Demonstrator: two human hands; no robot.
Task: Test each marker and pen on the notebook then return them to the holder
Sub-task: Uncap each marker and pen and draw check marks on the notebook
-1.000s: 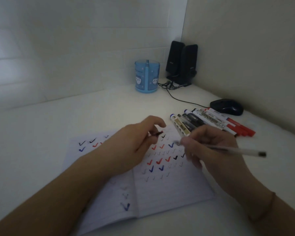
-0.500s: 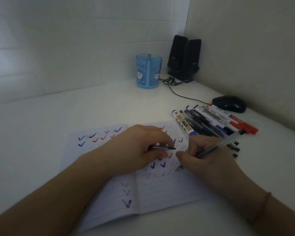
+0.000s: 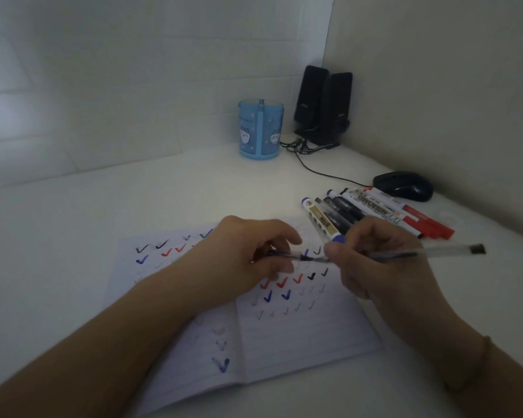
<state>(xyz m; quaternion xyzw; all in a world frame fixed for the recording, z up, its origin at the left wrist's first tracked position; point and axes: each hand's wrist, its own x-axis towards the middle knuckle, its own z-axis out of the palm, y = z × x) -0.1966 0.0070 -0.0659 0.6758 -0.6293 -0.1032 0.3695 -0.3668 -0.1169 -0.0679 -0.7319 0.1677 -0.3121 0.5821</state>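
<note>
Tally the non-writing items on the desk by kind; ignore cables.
Notebook: 1
Holder: 1
Speakers: 2
Mouse: 1
Total: 5

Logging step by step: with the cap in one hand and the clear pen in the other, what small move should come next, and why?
Probably slide the cap fully onto the pen's tip. The left hand pinches the cap, the right hand grips the clear pen, and the two meet over the notebook, already covered in check marks. The blue holder stands far back, so capping comes first.
</note>
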